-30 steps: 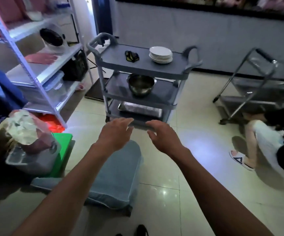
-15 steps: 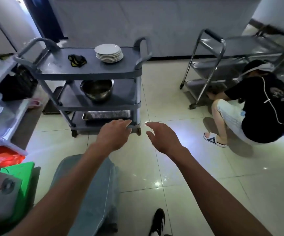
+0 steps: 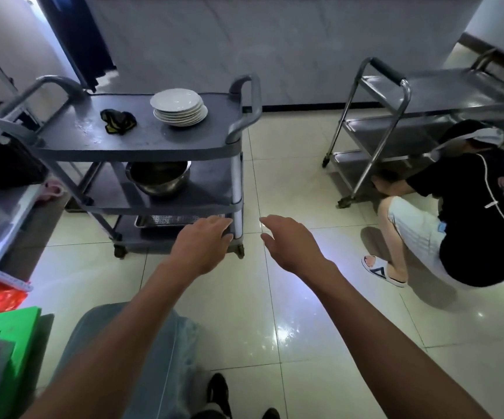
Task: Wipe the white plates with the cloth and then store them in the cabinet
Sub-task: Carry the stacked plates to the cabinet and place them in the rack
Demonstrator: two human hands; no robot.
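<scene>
- White ceramic plates (image 3: 179, 107) sit stacked on the grey plastic trolley's top shelf (image 3: 142, 137), a crumpled dark cloth (image 3: 117, 121) just beside them.
- Left hand (image 3: 204, 241) and right hand (image 3: 291, 241) hang forward with relaxed fingers, holding nothing, well short of the stack.
- Lifting the whole stack one-handed could tip it.
- A crouching person (image 3: 468, 213) by the steel trolley (image 3: 426, 110) narrows the floor; no cabinet shows.

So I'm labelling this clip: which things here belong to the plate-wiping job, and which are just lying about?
For the job:
stack of white plates
dark cloth
grey cart they lie on
left hand and right hand, both empty

Just lying about:
metal bowl
perforated tray
steel trolley
crouching person
</scene>
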